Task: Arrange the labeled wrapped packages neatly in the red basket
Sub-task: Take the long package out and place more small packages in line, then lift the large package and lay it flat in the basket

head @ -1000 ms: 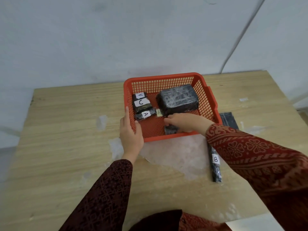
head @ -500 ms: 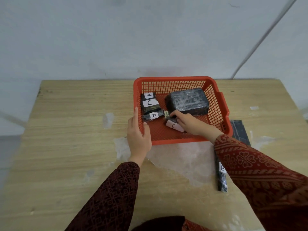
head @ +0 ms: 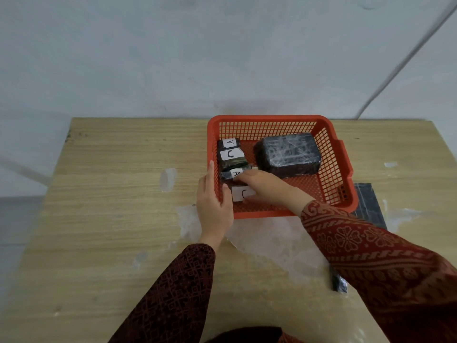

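Table (head: pixel 103 219) of pale wood carries the red basket (head: pixel 332 144) at its far middle. Inside, the large wrapped block (head: pixel 288 153) fills the right side, while a column of small packages lines the left wall: one marked A (head: pixel 228 143), one marked C (head: pixel 231 154), another A (head: pixel 233 174). The left hand (head: pixel 214 206) clasps the basket's left wall, thumb inside. The right hand (head: pixel 262 185) reaches in from the right, fingers curled over the nearest C package (head: pixel 242 193); whether they pinch it or merely press I cannot tell. That package lies long axis left-right, directly under this hand, at the column's near end.
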`<move>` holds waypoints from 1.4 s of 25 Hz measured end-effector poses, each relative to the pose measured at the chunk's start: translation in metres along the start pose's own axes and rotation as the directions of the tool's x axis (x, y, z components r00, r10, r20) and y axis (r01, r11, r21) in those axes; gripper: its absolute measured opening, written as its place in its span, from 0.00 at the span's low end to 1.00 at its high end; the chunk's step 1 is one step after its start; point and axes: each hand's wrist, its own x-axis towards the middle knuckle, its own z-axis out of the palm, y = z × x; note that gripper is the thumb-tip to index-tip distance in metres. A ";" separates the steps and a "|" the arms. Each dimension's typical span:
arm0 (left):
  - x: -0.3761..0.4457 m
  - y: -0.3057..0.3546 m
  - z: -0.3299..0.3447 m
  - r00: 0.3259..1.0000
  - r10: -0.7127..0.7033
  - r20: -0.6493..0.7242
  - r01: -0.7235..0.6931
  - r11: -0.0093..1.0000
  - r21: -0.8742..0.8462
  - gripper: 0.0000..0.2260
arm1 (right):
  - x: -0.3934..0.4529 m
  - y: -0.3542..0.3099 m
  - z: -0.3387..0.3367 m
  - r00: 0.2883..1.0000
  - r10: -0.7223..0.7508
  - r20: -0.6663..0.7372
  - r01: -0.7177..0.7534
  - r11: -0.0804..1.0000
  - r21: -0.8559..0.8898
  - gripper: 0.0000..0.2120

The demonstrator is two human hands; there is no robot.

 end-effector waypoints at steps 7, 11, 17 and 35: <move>0.000 0.002 -0.001 1.000 0.001 -0.004 -0.001 1.000 -0.005 0.25 | 0.006 -0.011 0.008 0.984 -0.041 -0.172 0.005 0.979 -0.204 0.23; 0.000 0.002 -0.001 1.000 -0.005 0.001 0.005 1.000 -0.006 0.25 | 0.009 -0.011 0.008 0.995 0.037 -0.095 -0.043 0.997 -0.060 0.25; 0.001 0.000 -0.001 1.000 -0.002 -0.001 0.002 1.000 0.014 0.25 | 0.015 -0.019 0.007 0.995 0.069 -0.078 -0.074 0.996 -0.057 0.28; 0.054 0.058 0.080 0.813 -0.028 0.581 -0.209 0.918 0.336 0.32 | -0.071 0.094 -0.016 0.571 0.787 -0.233 -0.412 0.521 0.748 0.26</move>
